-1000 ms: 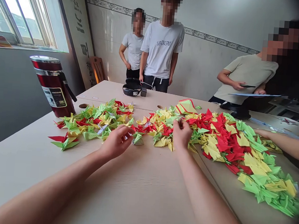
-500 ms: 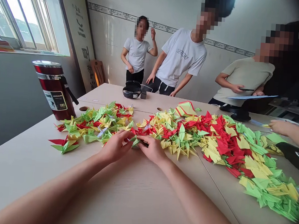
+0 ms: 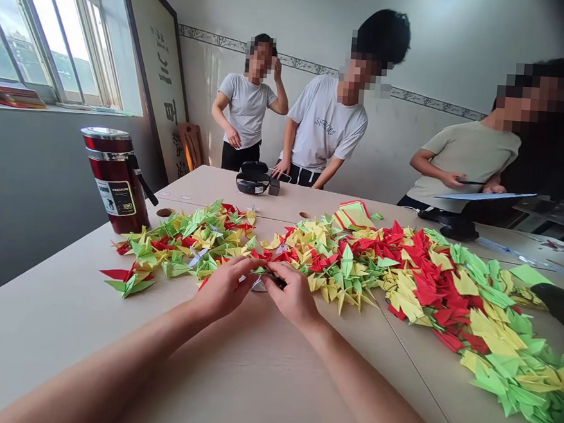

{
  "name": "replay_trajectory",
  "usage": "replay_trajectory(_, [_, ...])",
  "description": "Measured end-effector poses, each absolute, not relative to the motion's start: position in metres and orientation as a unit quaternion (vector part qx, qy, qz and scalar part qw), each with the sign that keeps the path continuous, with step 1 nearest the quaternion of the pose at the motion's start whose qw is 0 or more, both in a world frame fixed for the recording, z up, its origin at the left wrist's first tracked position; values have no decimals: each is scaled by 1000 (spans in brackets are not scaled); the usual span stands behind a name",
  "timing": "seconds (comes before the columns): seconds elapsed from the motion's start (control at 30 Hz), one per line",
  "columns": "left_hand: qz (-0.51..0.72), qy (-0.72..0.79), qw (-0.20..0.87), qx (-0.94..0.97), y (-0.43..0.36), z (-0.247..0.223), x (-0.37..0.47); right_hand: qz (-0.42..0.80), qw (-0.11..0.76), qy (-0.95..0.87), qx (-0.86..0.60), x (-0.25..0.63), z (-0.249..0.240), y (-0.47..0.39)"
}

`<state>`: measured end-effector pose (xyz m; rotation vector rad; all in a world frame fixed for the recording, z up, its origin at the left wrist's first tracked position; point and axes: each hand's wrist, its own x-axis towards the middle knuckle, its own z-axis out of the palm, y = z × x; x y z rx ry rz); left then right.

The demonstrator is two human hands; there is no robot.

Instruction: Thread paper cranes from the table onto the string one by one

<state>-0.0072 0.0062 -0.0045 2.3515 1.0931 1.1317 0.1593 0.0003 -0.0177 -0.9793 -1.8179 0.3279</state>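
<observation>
My left hand (image 3: 226, 286) and my right hand (image 3: 292, 293) meet at the middle of the table, fingertips bent toward each other. Between them they pinch a small piece of green folded paper (image 3: 258, 271), largely covered by the fingers. A slim dark object (image 3: 277, 279) shows in the right hand under the thumb; its kind cannot be made out. Right behind the hands lies a long heap of folded paper cranes (image 3: 317, 258) in red, yellow and green. A few cranes (image 3: 129, 281) sit apart at the left.
A red vacuum flask (image 3: 114, 183) stands at the left. Farther back are a black case (image 3: 253, 178) and a stack of square paper (image 3: 354, 215). The crane heap (image 3: 518, 357) runs down the table's right side. Three people stand across the table, one with a clipboard (image 3: 486, 195).
The view has shifted slightly, so the scene sits lower. My hands stay together at the paper, with small finger movements. Another person's hand at the right edge has gone from view.
</observation>
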Motion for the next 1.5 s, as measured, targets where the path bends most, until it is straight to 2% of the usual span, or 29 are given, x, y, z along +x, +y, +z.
replay_trajectory(0.2, [401, 426, 188, 789, 8, 0, -9, 276, 476, -709, -441, 158, -12, -4])
replay_trajectory(0.43, [435, 451, 256, 736, 10, 0, -10, 226, 483, -717, -449, 161, -10, -4])
replay_trajectory(0.77, [452, 412, 434, 661, 8, 1, -8, 258, 482, -717, -432, 156, -11, -8])
replay_trajectory(1.03, [473, 393, 494, 615, 7, 9, -9, 257, 487, -721, -420, 156, -7, -10])
replay_trajectory(1.27, [501, 401, 503, 579, 15, 1, -12, 105, 453, -773, -431, 162, -6, -9])
replay_trajectory(1.5, [494, 400, 502, 586, 13, 2, -10, 60, 421, -784, -453, 163, -4, -10])
